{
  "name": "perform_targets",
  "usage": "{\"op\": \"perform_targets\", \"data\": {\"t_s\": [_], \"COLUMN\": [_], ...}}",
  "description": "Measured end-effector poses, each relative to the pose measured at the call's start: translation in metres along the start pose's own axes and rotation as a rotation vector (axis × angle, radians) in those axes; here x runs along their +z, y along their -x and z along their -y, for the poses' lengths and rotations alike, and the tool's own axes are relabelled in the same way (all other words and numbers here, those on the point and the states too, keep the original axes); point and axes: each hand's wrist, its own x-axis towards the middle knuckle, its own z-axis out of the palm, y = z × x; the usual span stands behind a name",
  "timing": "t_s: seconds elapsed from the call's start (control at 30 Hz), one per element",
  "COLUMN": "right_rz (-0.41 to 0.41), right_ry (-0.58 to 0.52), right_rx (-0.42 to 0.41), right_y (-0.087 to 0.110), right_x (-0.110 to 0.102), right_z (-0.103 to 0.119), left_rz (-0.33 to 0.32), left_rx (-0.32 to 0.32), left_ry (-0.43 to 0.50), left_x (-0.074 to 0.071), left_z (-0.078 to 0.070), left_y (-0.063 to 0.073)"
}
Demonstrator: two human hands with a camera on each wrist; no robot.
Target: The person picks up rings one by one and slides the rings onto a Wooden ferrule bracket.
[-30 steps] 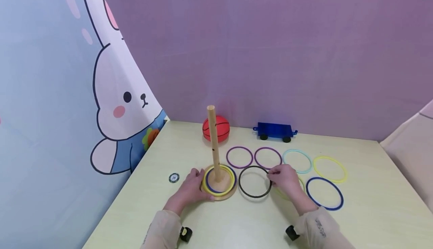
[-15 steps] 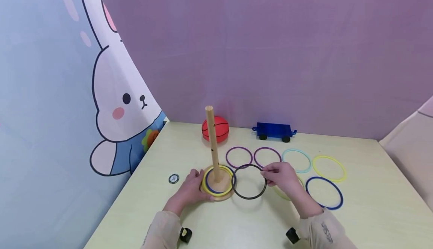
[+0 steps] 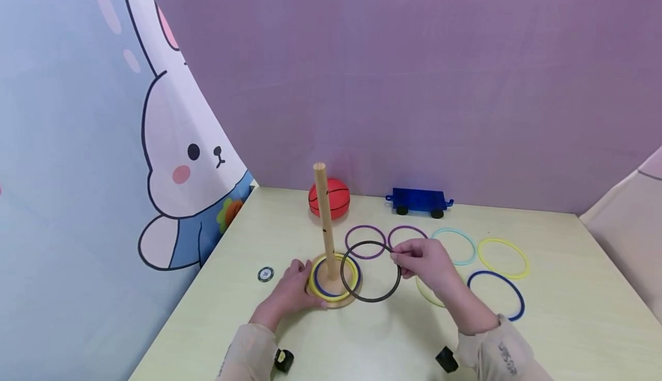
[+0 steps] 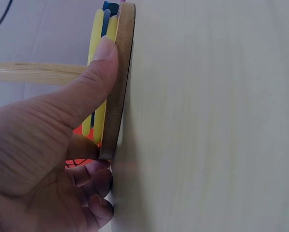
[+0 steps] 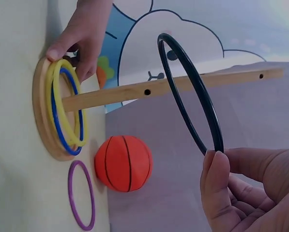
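My right hand (image 3: pixel 428 266) pinches a black ring (image 5: pixel 208 107) between thumb and fingers at its edge. The ring is raised off the table and tilted, its left part crossing in front of the stand's base in the head view. The wooden peg stand (image 3: pixel 326 226) is upright, with two yellow rings (image 4: pixel 94 38) and a blue ring (image 5: pixel 56 121) stacked low around its peg. My left hand (image 3: pixel 291 290) grips the left edge of the round base (image 4: pixel 120 87), thumb in front against the lower rings and base edge, other fingers behind.
Two purple rings (image 3: pixel 365 226), a light blue ring (image 3: pixel 455 230), a yellow ring (image 3: pixel 503 239), a yellow-green ring (image 3: pixel 428 299) and a blue ring (image 3: pixel 495 272) lie right of the stand. Behind are a red ball (image 3: pixel 337 199) and a blue wagon (image 3: pixel 419 199). A chip (image 3: pixel 266 274) lies left.
My right hand has lifted the black ring off the table and brought it leftward and up, toward the stand. The left hand has stayed on the base.
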Motion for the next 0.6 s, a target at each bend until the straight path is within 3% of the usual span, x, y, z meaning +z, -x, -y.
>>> {"op": "perform_targets", "data": {"t_s": [0.6], "right_rz": [0.015], "right_ry": [-0.042], "right_rx": [-0.018], "right_y": [0.004], "right_x": [-0.002], "right_z": [0.047], "left_rz": [0.001], "left_rx": [0.002], "left_ry": [-0.024], "left_x": [0.0], "left_z": [0.0], "left_y": [-0.001]}}
